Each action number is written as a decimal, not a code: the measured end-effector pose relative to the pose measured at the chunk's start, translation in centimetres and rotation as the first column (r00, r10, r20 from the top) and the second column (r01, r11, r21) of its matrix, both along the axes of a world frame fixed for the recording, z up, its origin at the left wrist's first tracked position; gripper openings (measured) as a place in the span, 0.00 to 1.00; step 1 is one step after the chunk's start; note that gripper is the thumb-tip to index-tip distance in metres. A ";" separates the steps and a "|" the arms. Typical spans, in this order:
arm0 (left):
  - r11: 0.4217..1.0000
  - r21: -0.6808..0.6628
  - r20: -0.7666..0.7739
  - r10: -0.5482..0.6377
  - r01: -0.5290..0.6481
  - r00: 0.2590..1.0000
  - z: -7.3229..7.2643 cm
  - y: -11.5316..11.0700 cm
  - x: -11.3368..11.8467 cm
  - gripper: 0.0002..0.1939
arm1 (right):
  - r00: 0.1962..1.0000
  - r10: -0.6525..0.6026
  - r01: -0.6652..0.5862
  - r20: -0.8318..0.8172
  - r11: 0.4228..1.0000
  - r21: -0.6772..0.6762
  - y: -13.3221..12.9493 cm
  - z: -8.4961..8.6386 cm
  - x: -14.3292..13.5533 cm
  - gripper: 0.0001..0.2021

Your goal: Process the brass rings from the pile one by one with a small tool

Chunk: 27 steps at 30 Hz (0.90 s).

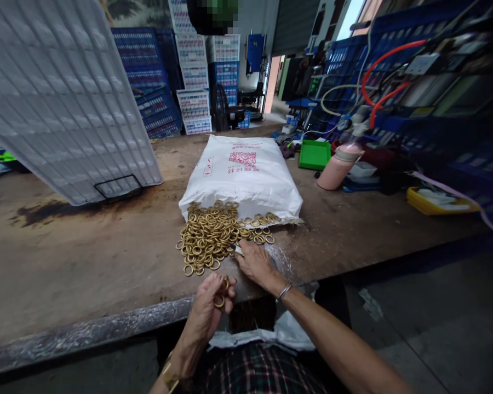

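Brass-coloured metal rings [207,232] lie in a heap on the table, spilling from the mouth of a white woven sack [219,164] with red print. Close to the table's front edge, my left hand [209,301] is closed around a few rings, two of which show between thumb and fingers. My right hand [257,265] rests at the near right side of the heap, its fingers curled down against it. Something white covers one of its fingertips. What those fingers pinch, if anything, is hidden.
A big pale ribbed plastic bin [74,98] stands tilted at left. To the right are a green tray [314,155], a pink bottle [337,169] and a yellow tray [439,202]. An open white bag [296,331] hangs below the table edge. Stacked crates [193,104] stand behind.
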<state>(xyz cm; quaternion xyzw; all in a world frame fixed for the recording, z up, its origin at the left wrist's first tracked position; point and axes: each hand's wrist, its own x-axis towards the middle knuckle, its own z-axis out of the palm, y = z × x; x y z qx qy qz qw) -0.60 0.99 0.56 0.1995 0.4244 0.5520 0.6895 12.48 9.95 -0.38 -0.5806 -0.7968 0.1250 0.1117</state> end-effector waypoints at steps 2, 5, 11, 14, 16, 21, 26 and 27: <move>0.999 -0.022 0.010 0.028 -0.028 1.000 -0.4 0.0 -0.3 0.16 | 1.000 -0.007 0.007 -0.004 1.000 0.008 0.0 -0.1 -0.5 0.09; 0.998 -0.043 0.032 0.043 -0.042 0.999 -0.6 0.0 -0.7 0.15 | 1.000 -0.016 0.016 -0.006 1.000 -0.005 0.1 -0.4 -0.7 0.09; 0.999 -0.040 0.084 0.021 -0.018 0.996 0.2 0.2 -1.1 0.16 | 0.998 0.026 -0.024 -0.065 0.999 0.030 0.4 -1.1 0.7 0.08; 0.997 -0.074 0.156 0.007 0.005 0.988 0.6 0.4 -1.2 0.16 | 0.981 0.043 -0.040 -0.188 0.999 0.017 0.1 -1.1 1.2 0.07; 0.994 -0.108 0.196 -0.002 0.024 0.981 0.6 0.6 -1.2 0.16 | 0.949 0.046 -0.054 -0.313 0.998 -0.016 -0.3 -0.8 1.2 0.05; 0.973 -0.230 0.116 0.061 -0.033 0.991 -0.2 1.1 -0.8 0.14 | 0.817 0.134 -0.154 -0.561 0.988 0.011 -1.7 0.3 0.9 0.05; 0.991 -0.131 0.031 -0.004 0.008 1.000 -0.6 1.1 -0.3 0.19 | 0.760 0.252 -0.278 -0.599 0.959 0.051 -2.8 0.7 0.5 0.05; 0.995 -0.096 0.016 -0.024 0.026 1.000 -0.7 1.0 -0.3 0.18 | 0.756 0.257 -0.286 -0.601 0.957 0.049 -2.9 0.8 0.4 0.05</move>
